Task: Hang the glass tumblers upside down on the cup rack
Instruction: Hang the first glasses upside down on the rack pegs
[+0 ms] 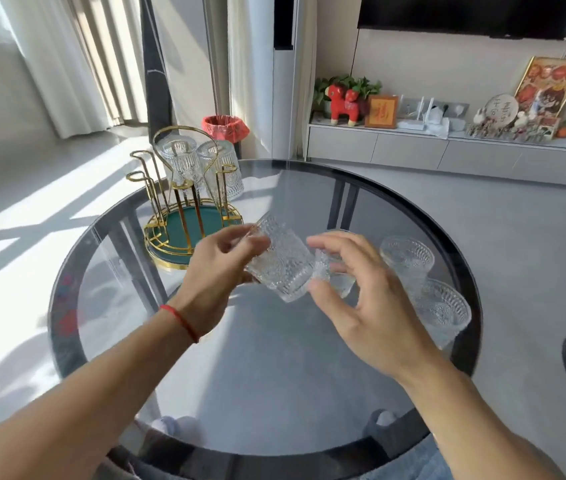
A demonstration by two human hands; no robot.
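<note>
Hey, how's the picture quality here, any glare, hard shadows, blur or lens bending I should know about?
Head view: strong sun from the left washes the floor white with striped shadows; the glass table mirrors the pale wall; the tumbler gripped by the left hand is slightly smeared, as is the right hand; wide-angle bending curves the curtains and room edges; the cup rack stays fairly sharp.

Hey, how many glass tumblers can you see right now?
5, maybe 6. Two hang upside down on the cup rack. One is in the left hand. Two stand at the table's right. Another seems partly hidden behind the right hand.
</note>
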